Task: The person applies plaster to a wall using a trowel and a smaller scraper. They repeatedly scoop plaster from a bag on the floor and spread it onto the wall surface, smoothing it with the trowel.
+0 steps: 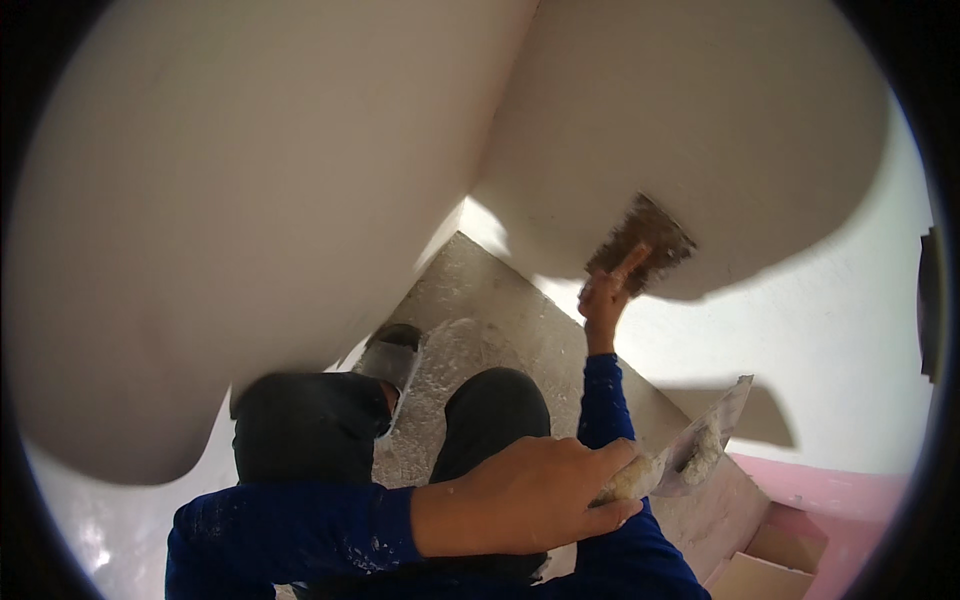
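My right hand (603,297) reaches forward, closed on a wide putty knife (655,235). Its stained brown blade lies against the wall (700,120) right of the corner, forefinger stretched along the blade. Nearer to me, my left hand (530,490) crosses in front of my body, closed round the handle of a second broad putty knife (722,420). Thick pale putty (705,455) sits on that blade, which points up and to the right. Most of the left knife's handle is hidden by my fingers.
A second wall (250,180) stands close on the left, meeting the right one in a corner. My legs are bent over a dusty grey floor (500,300), one sandalled foot (395,360) near the left wall. Lower right are a pink wall strip (830,490) and a cardboard box (760,578).
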Action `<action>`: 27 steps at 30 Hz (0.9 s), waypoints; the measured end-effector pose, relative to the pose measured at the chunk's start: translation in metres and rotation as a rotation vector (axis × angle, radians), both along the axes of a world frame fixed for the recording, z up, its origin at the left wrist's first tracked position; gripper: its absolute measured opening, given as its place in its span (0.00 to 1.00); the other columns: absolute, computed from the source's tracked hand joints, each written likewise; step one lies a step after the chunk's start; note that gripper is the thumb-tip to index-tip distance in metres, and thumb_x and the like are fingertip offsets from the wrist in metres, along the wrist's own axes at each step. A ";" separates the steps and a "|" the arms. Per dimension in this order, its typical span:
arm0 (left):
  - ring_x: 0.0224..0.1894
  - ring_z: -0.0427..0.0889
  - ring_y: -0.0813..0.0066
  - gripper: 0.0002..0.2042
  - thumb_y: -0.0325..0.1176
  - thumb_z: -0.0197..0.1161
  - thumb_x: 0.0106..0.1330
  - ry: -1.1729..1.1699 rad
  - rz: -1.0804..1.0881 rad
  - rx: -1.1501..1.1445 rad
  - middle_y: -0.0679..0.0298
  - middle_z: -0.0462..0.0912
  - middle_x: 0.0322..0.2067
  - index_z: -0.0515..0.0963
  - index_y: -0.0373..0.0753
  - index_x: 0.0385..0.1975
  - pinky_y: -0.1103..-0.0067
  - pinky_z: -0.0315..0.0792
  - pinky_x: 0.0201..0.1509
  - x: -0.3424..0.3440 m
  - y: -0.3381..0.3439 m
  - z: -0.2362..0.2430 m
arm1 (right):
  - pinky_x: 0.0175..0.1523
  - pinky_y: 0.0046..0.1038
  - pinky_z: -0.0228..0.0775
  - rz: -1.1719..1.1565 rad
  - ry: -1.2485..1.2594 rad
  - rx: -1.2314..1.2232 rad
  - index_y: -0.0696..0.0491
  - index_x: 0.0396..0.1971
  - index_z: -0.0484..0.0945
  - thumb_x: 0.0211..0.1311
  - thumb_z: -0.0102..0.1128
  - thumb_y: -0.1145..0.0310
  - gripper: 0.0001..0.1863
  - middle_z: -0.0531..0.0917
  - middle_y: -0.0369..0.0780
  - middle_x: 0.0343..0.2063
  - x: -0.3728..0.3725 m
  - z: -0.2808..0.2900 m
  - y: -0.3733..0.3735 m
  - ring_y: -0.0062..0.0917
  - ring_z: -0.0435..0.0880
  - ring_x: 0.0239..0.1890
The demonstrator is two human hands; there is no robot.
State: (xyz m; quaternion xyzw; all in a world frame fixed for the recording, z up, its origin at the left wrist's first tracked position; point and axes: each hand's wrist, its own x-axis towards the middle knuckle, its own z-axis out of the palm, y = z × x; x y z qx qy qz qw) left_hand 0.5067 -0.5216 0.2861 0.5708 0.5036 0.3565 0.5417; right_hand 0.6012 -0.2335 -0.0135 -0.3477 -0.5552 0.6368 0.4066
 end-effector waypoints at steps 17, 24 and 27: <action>0.23 0.83 0.49 0.29 0.53 0.58 0.71 0.091 0.135 0.115 0.47 0.81 0.21 0.69 0.31 0.56 0.65 0.76 0.29 0.020 0.006 -0.003 | 0.26 0.22 0.61 0.011 0.018 0.101 0.57 0.27 0.76 0.63 0.58 0.69 0.08 0.73 0.31 0.19 -0.143 0.037 -0.050 0.15 0.69 0.21; 0.23 0.84 0.54 0.31 0.56 0.59 0.69 0.120 0.110 0.035 0.48 0.82 0.21 0.70 0.33 0.59 0.69 0.76 0.30 0.040 0.008 0.005 | 0.27 0.27 0.64 -0.301 -0.044 0.232 0.63 0.38 0.77 0.62 0.55 0.68 0.13 0.76 0.37 0.18 -0.119 0.021 -0.041 0.18 0.72 0.21; 0.23 0.84 0.55 0.32 0.56 0.59 0.69 0.161 0.093 -0.014 0.49 0.82 0.21 0.70 0.33 0.59 0.69 0.76 0.30 0.051 0.008 0.009 | 0.24 0.24 0.60 -0.282 -0.002 0.105 0.59 0.34 0.78 0.64 0.58 0.65 0.11 0.75 0.33 0.18 -0.062 0.006 -0.022 0.17 0.71 0.20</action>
